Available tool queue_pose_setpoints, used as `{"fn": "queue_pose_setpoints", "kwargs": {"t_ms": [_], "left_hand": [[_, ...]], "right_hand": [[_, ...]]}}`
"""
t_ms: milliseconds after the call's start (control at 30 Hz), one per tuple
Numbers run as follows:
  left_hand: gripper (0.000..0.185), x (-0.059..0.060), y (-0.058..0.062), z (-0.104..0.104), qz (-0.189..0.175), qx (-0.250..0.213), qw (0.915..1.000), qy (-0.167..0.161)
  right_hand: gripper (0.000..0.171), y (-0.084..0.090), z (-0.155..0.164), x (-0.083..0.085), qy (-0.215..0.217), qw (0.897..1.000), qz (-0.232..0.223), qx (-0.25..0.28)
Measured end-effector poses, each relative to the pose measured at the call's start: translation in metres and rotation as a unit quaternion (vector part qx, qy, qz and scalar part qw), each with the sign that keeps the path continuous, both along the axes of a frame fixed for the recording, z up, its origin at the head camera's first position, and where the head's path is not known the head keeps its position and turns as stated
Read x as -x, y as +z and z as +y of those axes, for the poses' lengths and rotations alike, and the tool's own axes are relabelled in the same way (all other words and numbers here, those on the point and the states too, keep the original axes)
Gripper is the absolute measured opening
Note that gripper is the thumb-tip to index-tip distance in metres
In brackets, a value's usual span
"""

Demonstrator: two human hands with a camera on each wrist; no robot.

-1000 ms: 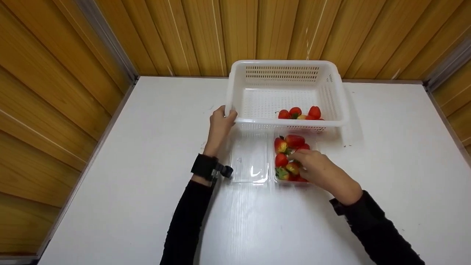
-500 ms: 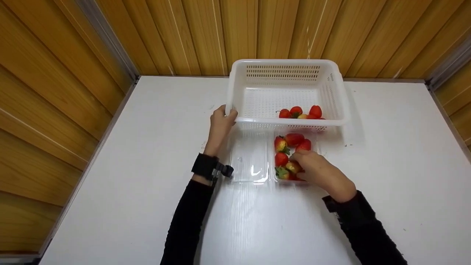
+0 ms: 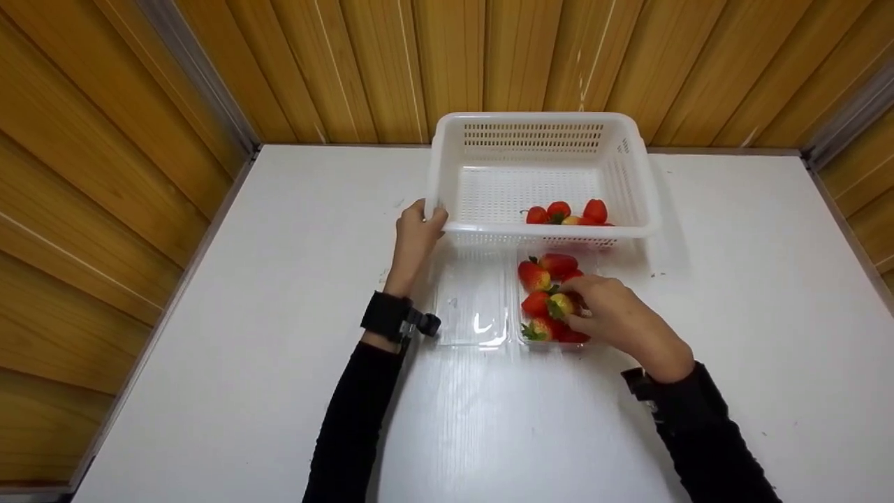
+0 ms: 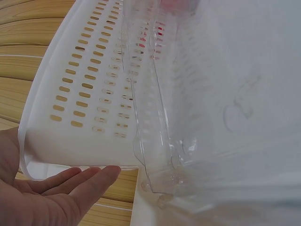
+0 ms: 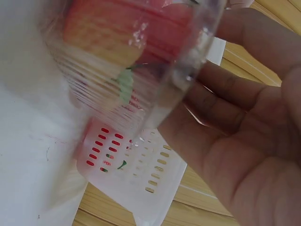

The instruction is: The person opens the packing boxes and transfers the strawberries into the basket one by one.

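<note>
My left hand (image 3: pixel 417 234) grips the near left corner of a white perforated basket (image 3: pixel 545 229), thumb over the rim. In the left wrist view, the fingers (image 4: pixel 96 186) of this hand reach under the rim outside the wall. Red strawberries (image 3: pixel 559 265) with yellowish tops and green leaves fill the right half of a clear plastic clamshell box. Over them, my right hand (image 3: pixel 625 321) pinches a strawberry (image 3: pixel 561 305) between thumb and fingers, its leaves facing left. The right wrist view shows this hand at the box's clear wall (image 5: pixel 188 61), fruit behind it.
The box's clear lid (image 3: pixel 471 300) lies flat to the left of the strawberries. Several more strawberries (image 3: pixel 595 211) sit in the basket's near right part. The white table (image 3: pixel 314 279) ends at wood-look panels (image 3: pixel 517 56) at the back and sides.
My right hand has lifted slightly and shifted right, and the strawberry between its fingers now shows with its leaves turned left. The left hand has kept its place on the basket.
</note>
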State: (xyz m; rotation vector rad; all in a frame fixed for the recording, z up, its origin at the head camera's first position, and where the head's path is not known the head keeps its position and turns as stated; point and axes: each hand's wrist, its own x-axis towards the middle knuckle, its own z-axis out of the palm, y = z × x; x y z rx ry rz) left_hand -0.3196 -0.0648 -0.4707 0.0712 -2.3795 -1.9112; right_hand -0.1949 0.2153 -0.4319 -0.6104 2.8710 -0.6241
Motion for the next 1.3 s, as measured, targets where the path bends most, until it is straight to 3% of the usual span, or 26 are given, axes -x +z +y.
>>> {"fn": "queue_pose_setpoints", "kwargs": {"t_ms": [200,700,967,1300], "left_hand": [[0.035,-0.001,-0.002,0.0,0.003,-0.003,1.0,-0.007],[0.033,0.0,-0.001,0.0,0.003,0.001,1.0,0.0],[0.033,-0.001,-0.002,-0.002,0.011,-0.018,0.9997,-0.01],[0.031,-0.002,-0.001,-0.002,0.008,-0.006,0.9998,-0.016]], "right_hand": [[0.032,0.003,0.001,-0.003,0.005,0.999,0.028,0.014],[0.03,0.01,-0.005,-0.01,0.004,0.999,0.034,0.019],[0.034,0.014,-0.009,-0.013,-0.011,0.998,0.023,0.049],[0.034,0.017,-0.008,-0.017,-0.011,0.996,0.041,0.079]]}}
